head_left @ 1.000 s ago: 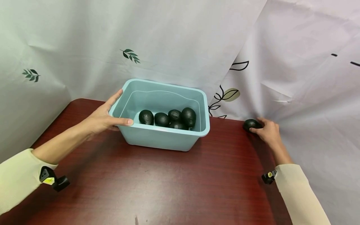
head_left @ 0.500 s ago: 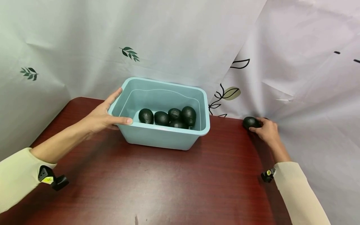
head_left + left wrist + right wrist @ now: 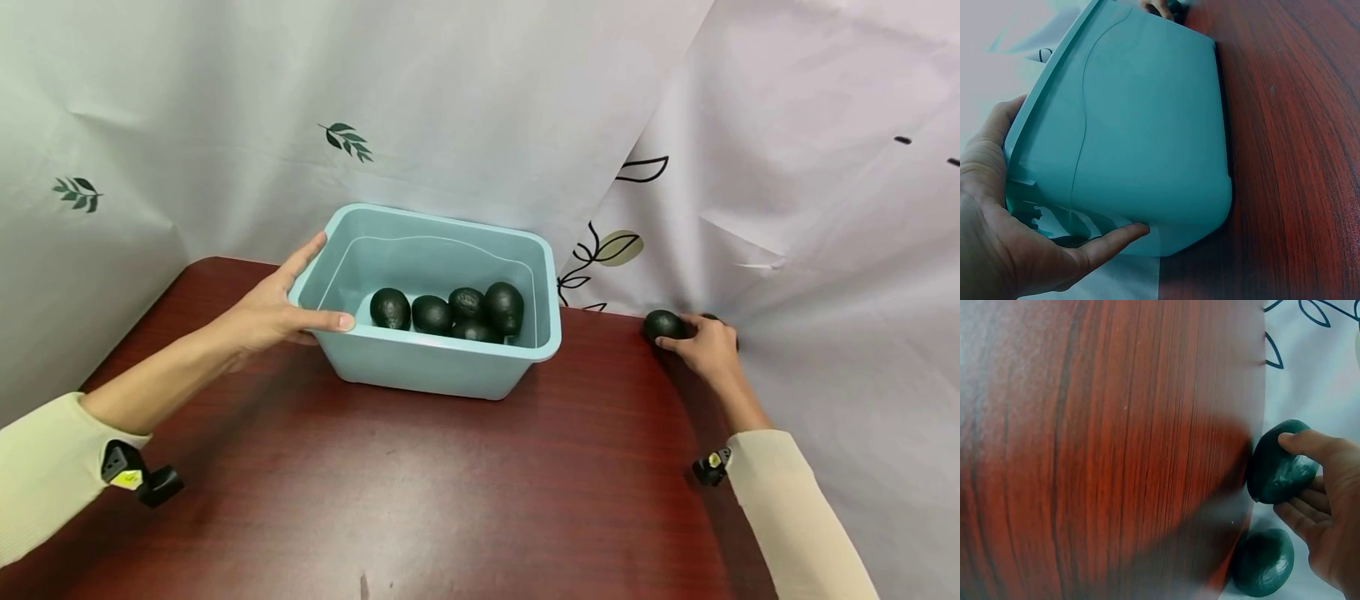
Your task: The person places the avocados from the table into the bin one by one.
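Observation:
A light blue plastic bin [image 3: 420,371] stands on the table with several dark green avocados [image 3: 431,316] in it. My left hand [image 3: 266,312] grips the bin's left end, the thumb over the front rim and another finger along the side rim. At the table's far right corner, my right hand [image 3: 708,346] pinches an avocado [image 3: 663,325] between thumb and fingers. The right wrist view shows this avocado [image 3: 1280,464] in the fingertips. A second loose avocado [image 3: 1264,562] lies beside it, mostly hidden behind the hand in the head view.
The reddish-brown wooden table [image 3: 450,483] runs up to a white hanging sheet [image 3: 465,108] printed with leaves, at the back and both sides. The right hand works close against the sheet.
My right hand has shifted slightly left with the avocado, and the second avocado now shows behind the hand. The left hand and bin have kept their place.

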A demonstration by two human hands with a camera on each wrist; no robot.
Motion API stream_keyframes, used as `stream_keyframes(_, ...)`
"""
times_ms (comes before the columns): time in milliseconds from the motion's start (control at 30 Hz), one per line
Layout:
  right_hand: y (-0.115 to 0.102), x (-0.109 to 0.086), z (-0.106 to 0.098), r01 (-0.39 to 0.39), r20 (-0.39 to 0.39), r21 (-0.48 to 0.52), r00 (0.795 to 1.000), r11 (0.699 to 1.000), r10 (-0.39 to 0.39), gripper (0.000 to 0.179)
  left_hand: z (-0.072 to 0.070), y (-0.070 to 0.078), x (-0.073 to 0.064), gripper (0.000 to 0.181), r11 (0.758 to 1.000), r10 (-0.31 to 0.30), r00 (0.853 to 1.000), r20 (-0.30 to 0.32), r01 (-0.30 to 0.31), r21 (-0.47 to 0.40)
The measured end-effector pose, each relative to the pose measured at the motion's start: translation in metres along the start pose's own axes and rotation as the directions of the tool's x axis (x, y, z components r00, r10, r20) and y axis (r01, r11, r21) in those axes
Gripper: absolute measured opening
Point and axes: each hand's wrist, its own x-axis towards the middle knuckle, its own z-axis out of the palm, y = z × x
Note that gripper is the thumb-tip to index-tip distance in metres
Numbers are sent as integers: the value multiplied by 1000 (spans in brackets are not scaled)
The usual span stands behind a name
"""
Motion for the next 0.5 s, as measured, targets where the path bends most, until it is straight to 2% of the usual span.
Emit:
stream_keyframes(167,5,0,-2,29,-34,18,999,999,-28,75,1,-1,0,128,1000,6,1000,-1,-6,-12)
stream_keyframes(367,19,10,-4,36,-51,11,998,999,-35,80,0,-3,1,127,1000,4,1000,-3,-4,0)
stream_keyframes(500,8,7,-12,24,-48,0,999,1000,-24,78,0,-2,1,127,1000,8,1000,-4,-8,-2)
